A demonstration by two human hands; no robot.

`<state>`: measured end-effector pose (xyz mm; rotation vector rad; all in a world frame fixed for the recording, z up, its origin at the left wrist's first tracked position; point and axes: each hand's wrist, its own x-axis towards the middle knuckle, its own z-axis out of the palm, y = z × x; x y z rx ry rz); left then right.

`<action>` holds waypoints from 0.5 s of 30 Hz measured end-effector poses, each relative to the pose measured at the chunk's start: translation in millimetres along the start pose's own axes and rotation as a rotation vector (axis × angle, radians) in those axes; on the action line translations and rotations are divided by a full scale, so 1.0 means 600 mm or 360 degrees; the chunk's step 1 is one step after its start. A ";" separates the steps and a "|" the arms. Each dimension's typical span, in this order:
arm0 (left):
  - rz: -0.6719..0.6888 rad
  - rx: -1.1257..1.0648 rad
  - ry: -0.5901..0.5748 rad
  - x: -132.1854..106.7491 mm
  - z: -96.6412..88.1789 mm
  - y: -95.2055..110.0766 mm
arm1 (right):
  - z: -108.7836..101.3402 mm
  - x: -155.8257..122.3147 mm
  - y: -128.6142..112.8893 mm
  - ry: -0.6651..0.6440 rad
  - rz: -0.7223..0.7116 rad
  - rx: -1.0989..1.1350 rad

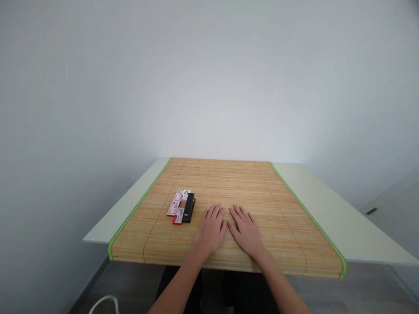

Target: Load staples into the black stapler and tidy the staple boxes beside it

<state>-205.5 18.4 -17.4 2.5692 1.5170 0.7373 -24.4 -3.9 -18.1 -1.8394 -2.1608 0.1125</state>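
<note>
Palm down on the bamboo mat (235, 179), my left hand (211, 229) lies flat with its fingers stretched out. Close beside it my right hand (246, 231) rests flat in the same way, and the two thumbs nearly meet. Neither hand holds anything. To the left of my left hand, and apart from it, lies a black stapler (188, 208). Small red-and-white boxes (174, 205) sit along the stapler's left side; their print is too small to read.
The mat has green edging (307, 211) and covers the middle of a white table (330, 213), hanging slightly over its front edge. A pale wall (229, 87) stands behind. A white cable (104, 298) shows low at the left.
</note>
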 end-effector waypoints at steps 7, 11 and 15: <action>-0.0053 0.0045 -0.0051 -0.004 0.006 -0.002 | 0.000 -0.001 -0.001 0.0019 0.0015 0.0004; -0.0069 0.0031 -0.0038 -0.004 0.007 -0.003 | -0.002 -0.002 -0.003 0.0036 0.0032 0.0026; -0.0059 -0.0024 -0.0033 -0.005 0.003 -0.004 | -0.002 -0.003 -0.002 0.0065 0.0027 0.0044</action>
